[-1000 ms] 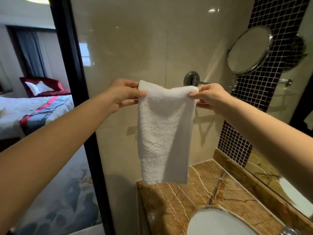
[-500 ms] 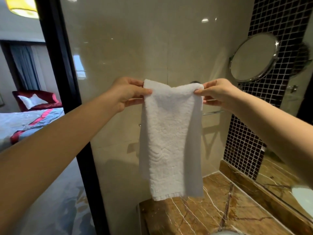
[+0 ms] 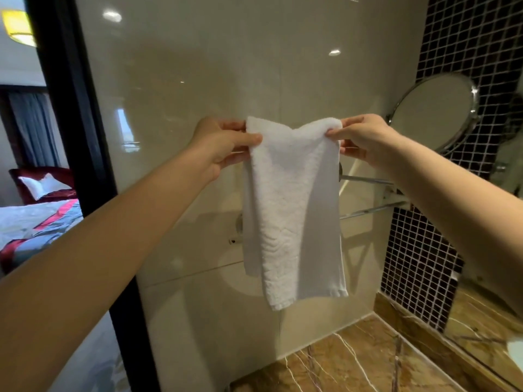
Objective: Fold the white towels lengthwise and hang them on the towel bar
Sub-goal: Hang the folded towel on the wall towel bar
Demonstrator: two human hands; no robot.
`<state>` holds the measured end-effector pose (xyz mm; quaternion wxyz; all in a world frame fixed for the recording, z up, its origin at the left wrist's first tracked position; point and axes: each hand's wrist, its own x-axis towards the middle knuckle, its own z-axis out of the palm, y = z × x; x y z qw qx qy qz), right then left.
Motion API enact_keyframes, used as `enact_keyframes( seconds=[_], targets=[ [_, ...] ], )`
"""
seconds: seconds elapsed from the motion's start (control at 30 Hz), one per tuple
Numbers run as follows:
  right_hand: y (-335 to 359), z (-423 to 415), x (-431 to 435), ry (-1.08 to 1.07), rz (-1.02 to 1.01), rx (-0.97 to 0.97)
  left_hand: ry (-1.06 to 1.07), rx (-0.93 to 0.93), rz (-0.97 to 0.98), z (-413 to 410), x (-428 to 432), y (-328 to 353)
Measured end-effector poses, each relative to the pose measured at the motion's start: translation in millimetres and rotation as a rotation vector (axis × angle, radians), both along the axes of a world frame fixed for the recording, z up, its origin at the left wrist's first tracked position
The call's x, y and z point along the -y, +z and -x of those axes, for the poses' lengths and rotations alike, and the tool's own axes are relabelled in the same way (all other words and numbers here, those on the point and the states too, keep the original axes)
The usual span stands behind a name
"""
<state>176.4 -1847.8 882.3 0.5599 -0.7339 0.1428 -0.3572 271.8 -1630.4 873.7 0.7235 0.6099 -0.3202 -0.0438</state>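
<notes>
A white towel (image 3: 291, 205), folded lengthwise, hangs in the air in front of the beige wall. My left hand (image 3: 223, 145) pinches its top left corner. My right hand (image 3: 365, 140) pinches its top right corner. The chrome towel bar (image 3: 365, 180) runs along the wall behind the towel and below my hands; only its right stretch shows, the rest is hidden by the towel. A second rail (image 3: 370, 209) lies just under it.
A round shaving mirror (image 3: 433, 111) juts from the black mosaic wall at the right. A brown marble counter (image 3: 353, 363) lies below. A black door frame (image 3: 76, 154) stands at the left, with a bed (image 3: 34, 224) beyond it.
Both hands have lifted the towel higher, and its top edge is now above the towel bar. The view has tilted up, so the sink has dropped out of sight.
</notes>
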Motion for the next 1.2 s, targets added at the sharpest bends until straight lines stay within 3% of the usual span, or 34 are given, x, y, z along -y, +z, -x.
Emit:
enact_keyframes(
  seconds=[0.6, 0.97, 1.2],
  targets=[
    [71, -53, 49, 0.004, 0.076, 0.113, 0.037, 0.158, 0.070, -38, 39, 68],
    [81, -69, 57, 0.091, 0.071, 0.178, 0.135, 0.277, 0.023, -54, 46, 84],
    [66, -80, 57, 0.110, 0.079, 0.141, 0.119, 0.246, 0.043, -66, 47, 70]
  ],
)
